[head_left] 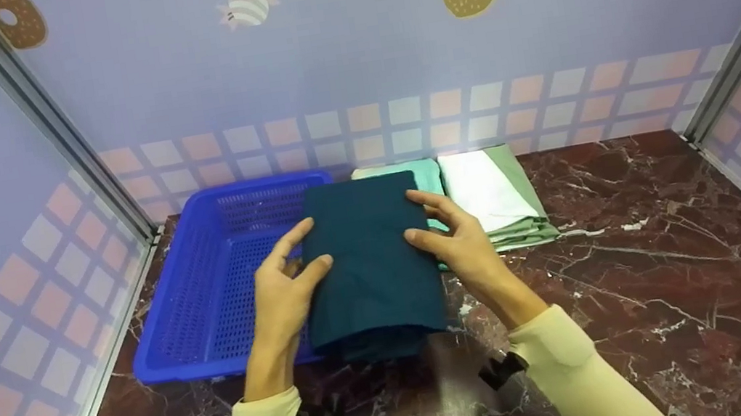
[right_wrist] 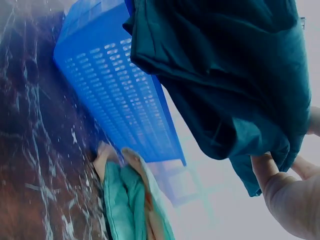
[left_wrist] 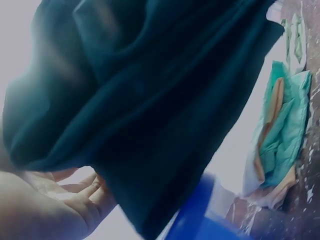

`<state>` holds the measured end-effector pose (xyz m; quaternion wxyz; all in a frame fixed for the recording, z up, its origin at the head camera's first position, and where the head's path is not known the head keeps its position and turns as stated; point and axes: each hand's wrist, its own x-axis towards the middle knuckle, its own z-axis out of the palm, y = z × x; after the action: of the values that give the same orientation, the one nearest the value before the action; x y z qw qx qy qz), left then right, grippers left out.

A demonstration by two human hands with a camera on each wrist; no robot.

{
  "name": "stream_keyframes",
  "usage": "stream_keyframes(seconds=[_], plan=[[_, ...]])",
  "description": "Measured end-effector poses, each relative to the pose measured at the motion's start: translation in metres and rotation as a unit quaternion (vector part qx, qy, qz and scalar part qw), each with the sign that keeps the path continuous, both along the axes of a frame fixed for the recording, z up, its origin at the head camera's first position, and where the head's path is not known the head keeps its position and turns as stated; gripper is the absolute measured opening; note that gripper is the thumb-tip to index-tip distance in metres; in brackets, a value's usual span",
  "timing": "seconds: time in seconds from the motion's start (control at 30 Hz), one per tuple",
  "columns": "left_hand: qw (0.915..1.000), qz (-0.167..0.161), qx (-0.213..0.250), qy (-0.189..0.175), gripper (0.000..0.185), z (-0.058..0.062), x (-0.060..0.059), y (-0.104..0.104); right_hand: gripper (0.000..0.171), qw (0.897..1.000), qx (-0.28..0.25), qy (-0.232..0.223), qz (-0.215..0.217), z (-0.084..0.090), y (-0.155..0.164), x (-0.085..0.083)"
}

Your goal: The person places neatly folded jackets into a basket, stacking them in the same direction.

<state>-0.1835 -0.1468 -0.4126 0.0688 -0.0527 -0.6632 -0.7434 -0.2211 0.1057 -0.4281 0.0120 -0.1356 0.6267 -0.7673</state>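
Observation:
A folded dark teal cloth (head_left: 369, 259) is held up between both hands, over the right side of the blue basket (head_left: 174, 369). My left hand (head_left: 286, 290) grips its left edge, thumb on the upper face. The right hand (head_left: 457, 239) grips the opposite edge in the same way, and its fingers show under the hanging folds in the right wrist view. Loose layers of the teal cloth (left_wrist: 150, 100) droop below in the left wrist view. Behind it, partly hidden, lies a folded mint-green cloth (head_left: 433, 193), with tan parts showing in the wrist views.
A folded white and sage-green cloth (head_left: 482, 191) lies right of the mint one, near the back wall (head_left: 362, 55). The dark red marble tabletop (head_left: 642, 255) carries everything. Patterned side panels (head_left: 8, 291) enclose the left and right.

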Motion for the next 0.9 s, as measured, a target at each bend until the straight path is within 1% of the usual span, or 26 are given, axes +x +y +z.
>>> stream_keyframes(seconds=[0.07, 0.2, 0.37, 0.53, 0.67, 0.73, 0.8, 0.9], plan=[[1.0, 0.007, 0.0, -0.003, 0.061, 0.0, 0.0, -0.005, 0.065, 1.0, -0.005, -0.002, 0.005, 0.0, -0.007, -0.002], [0.9999, 0.012, 0.003, -0.004, 0.062, 0.001, 0.0, -0.017, 0.071, 1.0, -0.01, -0.007, 0.023, 0.0, -0.019, -0.004], [0.9996, 0.026, 0.013, -0.002, 0.061, 0.004, 0.001, -0.029, 0.077, 0.998, 0.022, -0.004, 0.06, 0.001, -0.031, -0.006], [0.999, 0.037, 0.023, -0.008, 0.06, 0.01, -0.003, -0.037, 0.08, 0.996, 0.052, 0.01, 0.078, 0.004, -0.037, -0.008], [0.999, 0.04, 0.014, -0.015, 0.059, 0.013, -0.005, -0.043, 0.08, 0.995, 0.067, 0.016, 0.076, 0.008, -0.042, -0.012], [0.9988, 0.041, 0.003, -0.025, 0.059, 0.016, -0.006, -0.045, 0.08, 0.994, 0.074, 0.018, 0.079, 0.009, -0.046, -0.014], [0.9983, 0.042, -0.015, -0.036, 0.059, 0.018, -0.01, -0.049, 0.079, 0.993, 0.078, 0.014, 0.082, 0.011, -0.049, -0.017], [0.9967, 0.033, -0.057, -0.048, 0.06, 0.021, -0.018, -0.055, 0.078, 0.993, 0.086, 0.007, 0.079, 0.012, -0.055, -0.021]])
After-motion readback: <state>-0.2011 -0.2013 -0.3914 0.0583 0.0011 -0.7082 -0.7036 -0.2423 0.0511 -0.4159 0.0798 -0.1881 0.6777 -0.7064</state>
